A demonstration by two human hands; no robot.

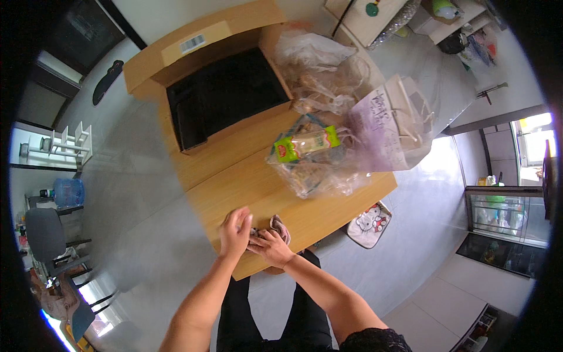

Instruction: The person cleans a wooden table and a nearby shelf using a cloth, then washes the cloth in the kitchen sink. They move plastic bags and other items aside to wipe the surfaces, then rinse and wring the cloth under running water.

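At the near edge of the wooden table (234, 176), my right hand (272, 247) presses down on a crumpled pinkish-brown cloth (281, 226), its fingers bent over the fabric. Part of the cloth bunches up past the fingertips, and the rest is hidden under the hand. Close on its left, my left hand (235, 230) is held a little raised at the table's left edge. Motion blurs its fingers, so whether they hold anything does not show.
An open cardboard box (202, 50) with a black inside stands at the table's far end. Right of it lie clear plastic bags (328, 76), a green-and-yellow packet (307, 144) and a purple-white paper bag (381, 126). Below the right edge is a cat-patterned lidded bin (369, 224).
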